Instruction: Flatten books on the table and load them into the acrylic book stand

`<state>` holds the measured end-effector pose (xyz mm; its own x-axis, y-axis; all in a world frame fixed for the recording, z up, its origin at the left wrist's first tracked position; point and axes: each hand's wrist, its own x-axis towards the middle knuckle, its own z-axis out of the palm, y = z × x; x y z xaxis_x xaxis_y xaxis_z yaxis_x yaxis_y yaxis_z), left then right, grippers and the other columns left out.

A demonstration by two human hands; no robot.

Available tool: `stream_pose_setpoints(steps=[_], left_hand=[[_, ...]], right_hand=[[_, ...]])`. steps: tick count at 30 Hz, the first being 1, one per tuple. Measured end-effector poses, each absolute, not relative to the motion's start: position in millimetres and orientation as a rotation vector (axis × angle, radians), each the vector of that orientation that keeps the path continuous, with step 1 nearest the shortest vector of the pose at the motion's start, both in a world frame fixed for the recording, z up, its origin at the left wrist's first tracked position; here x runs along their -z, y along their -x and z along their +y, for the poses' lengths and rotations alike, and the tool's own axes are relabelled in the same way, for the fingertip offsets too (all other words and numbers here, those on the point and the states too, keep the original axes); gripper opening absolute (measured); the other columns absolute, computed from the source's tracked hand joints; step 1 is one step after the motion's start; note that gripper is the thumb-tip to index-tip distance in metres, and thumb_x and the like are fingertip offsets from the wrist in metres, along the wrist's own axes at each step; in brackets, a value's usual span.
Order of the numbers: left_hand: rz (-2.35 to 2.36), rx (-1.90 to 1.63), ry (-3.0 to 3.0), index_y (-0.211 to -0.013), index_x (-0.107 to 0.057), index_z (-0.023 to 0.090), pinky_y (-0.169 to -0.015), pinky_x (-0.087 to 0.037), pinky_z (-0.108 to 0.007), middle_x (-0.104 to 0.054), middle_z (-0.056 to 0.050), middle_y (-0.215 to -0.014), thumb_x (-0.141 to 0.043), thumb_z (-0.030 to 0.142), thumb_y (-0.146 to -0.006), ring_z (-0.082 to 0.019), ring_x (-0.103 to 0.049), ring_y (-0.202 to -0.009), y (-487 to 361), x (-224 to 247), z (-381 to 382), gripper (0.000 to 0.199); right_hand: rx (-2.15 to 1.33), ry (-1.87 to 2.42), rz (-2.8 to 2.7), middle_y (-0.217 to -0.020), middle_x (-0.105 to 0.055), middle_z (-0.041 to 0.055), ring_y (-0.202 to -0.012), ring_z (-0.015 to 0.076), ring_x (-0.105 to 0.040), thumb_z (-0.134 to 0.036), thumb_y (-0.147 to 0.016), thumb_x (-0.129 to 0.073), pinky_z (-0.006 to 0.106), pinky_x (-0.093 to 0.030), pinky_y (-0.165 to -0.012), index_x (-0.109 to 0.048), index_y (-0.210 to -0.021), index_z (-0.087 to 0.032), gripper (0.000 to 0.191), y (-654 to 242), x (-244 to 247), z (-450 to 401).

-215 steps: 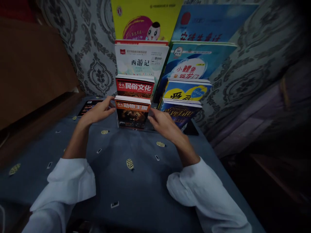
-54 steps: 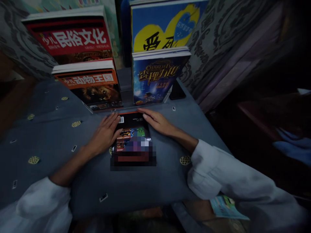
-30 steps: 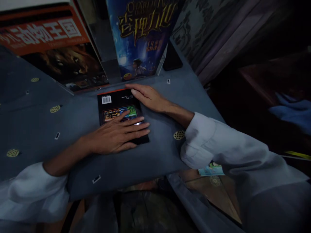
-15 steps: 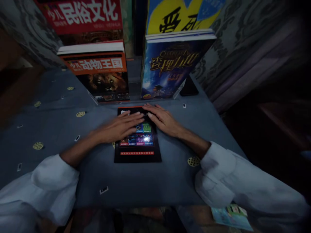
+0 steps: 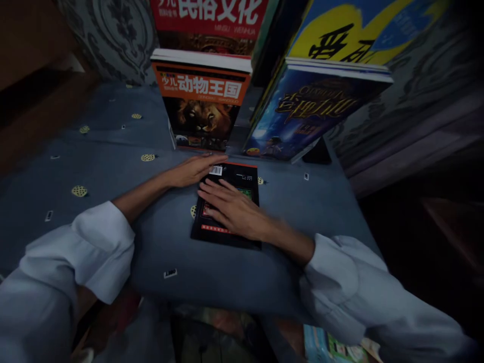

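Observation:
A thin black book (image 5: 227,240) lies back cover up on the cloth-covered table, with a barcode near its far edge and a red strip near its close edge. My right hand (image 5: 236,209) rests flat across its middle, fingers stretched out and pointing left, hiding most of the small coloured pictures. At the far left corner, my left hand (image 5: 194,169) lies with fingers extended along the top edge, beside the barcode. Neither hand is wrapped round anything.
Behind the black book stand upright books: an orange one with a lion (image 5: 204,108) and a blue one (image 5: 302,111). Taller red (image 5: 212,33) and yellow-blue (image 5: 336,38) books rise behind them. A dark phone-like object (image 5: 317,152) lies right. The table's front edge is close to me.
My right hand has moved from the black book's far right corner down onto its middle. My left hand has slid off the middle to the far left corner. The view has shifted left.

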<state>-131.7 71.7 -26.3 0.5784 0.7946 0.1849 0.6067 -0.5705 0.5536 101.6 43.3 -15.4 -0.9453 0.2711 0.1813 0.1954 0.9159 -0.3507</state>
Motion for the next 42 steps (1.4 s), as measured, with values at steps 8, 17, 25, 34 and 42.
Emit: stream_pose_setpoints(steps=[8, 17, 25, 34, 42], left_hand=[[1.195, -0.501, -2.433, -0.154, -0.038, 0.017, -0.122, -0.031, -0.039, -0.045, -0.009, -0.158, -0.029, 0.044, -0.107, -0.021, -0.042, -0.146, 130, 24, 68, 0.055], [1.231, -0.433, -2.506, -0.156, -0.034, 0.017, -0.124, -0.026, -0.046, -0.043, -0.011, -0.159, -0.028, 0.043, -0.106, -0.023, -0.040, -0.147, 126, 22, 65, 0.056], [1.261, -0.445, -2.520, -0.155, -0.035, 0.016, -0.124, -0.027, -0.045, -0.044, -0.011, -0.159, -0.026, 0.044, -0.107, -0.023, -0.041, -0.147, 126, 26, 64, 0.057], [1.295, -0.388, -2.528, -0.157, -0.032, 0.018, -0.125, -0.026, -0.045, -0.043, -0.009, -0.160, -0.025, 0.045, -0.107, -0.021, -0.040, -0.148, 126, 23, 63, 0.057], [1.300, -0.267, -2.615, -0.157, -0.033, 0.020, -0.127, -0.014, -0.051, -0.032, -0.009, -0.165, -0.022, 0.042, -0.108, -0.022, -0.022, -0.156, 120, 19, 56, 0.055]], right_hand=[[-0.422, 0.152, -2.969, -0.159, -0.044, 0.0102, -0.153, 0.0191, -0.029, -0.032, -0.105, -0.045, 0.045, -0.025, -0.128, -0.044, -0.151, -0.014, 0.049, -111, 15, -9], [-0.417, 0.291, -2.943, -0.161, -0.038, 0.0139, -0.154, 0.0228, -0.026, -0.035, -0.104, -0.048, 0.052, -0.025, -0.126, -0.037, -0.154, -0.013, 0.056, -144, 15, -19], [-0.651, 0.525, -2.795, -0.166, -0.025, 0.0146, -0.156, 0.0243, -0.019, -0.045, -0.106, -0.039, 0.054, -0.025, -0.126, -0.019, -0.162, -0.018, 0.065, -173, 20, 12], [-0.619, 0.837, -2.681, -0.163, -0.033, 0.0181, -0.154, 0.0281, -0.024, -0.053, -0.105, -0.029, 0.058, -0.021, -0.126, -0.039, -0.155, -0.012, 0.065, -164, 26, 90], [-0.615, 0.847, -2.609, -0.163, -0.036, 0.0136, -0.154, 0.0254, -0.028, -0.045, -0.107, -0.028, 0.059, -0.022, -0.124, -0.040, -0.154, -0.018, 0.056, -164, 33, 101]])
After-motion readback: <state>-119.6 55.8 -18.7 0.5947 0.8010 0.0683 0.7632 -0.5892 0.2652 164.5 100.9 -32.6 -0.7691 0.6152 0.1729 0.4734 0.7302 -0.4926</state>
